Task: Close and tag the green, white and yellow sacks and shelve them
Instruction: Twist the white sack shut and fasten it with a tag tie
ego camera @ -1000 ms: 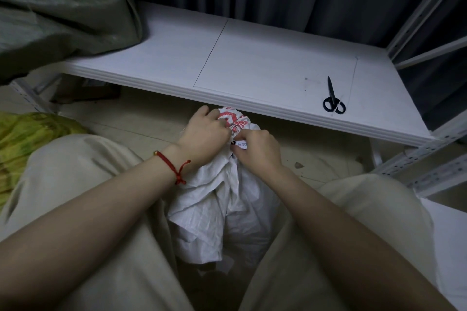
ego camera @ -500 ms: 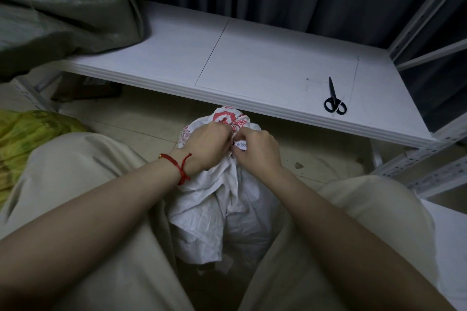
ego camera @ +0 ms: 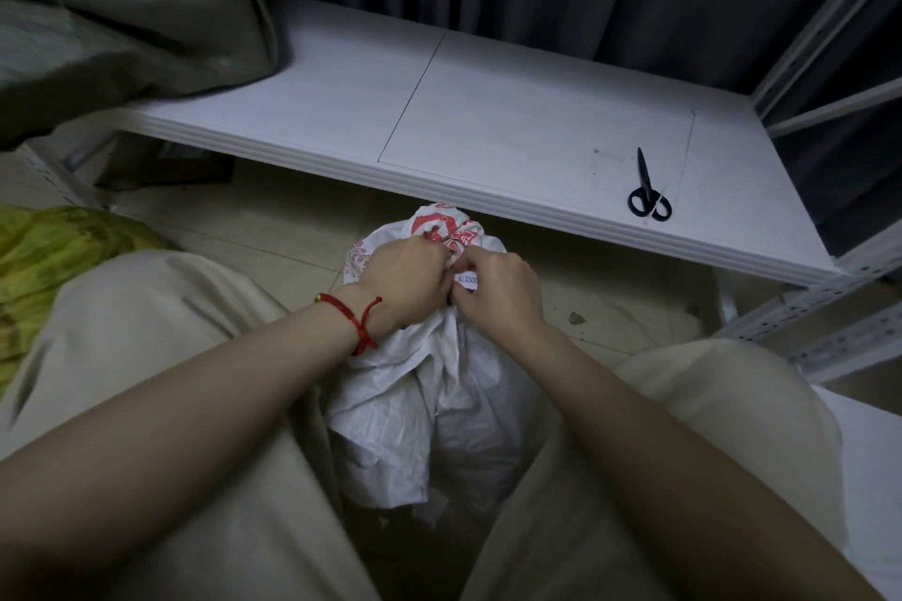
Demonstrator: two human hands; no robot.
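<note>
Both hands, left hand (ego camera: 407, 276) and right hand (ego camera: 498, 290), gripped bunched neck of white sack (ego camera: 439, 405); small tag (ego camera: 466, 280) pinched under right fingers; scissors (ego camera: 648, 190) lay on shelf (ego camera: 488, 127).

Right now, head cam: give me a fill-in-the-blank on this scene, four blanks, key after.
1. The left hand and right hand grip the bunched neck of the floor sack, which is ____ in colour.
2. The red bracelet sits on the ____ wrist.
3. The scissors lie on the shelf; their handles are ____.
4. The big sack on the shelf's left end is ____.
Missing words: white, left, black, green.
</note>
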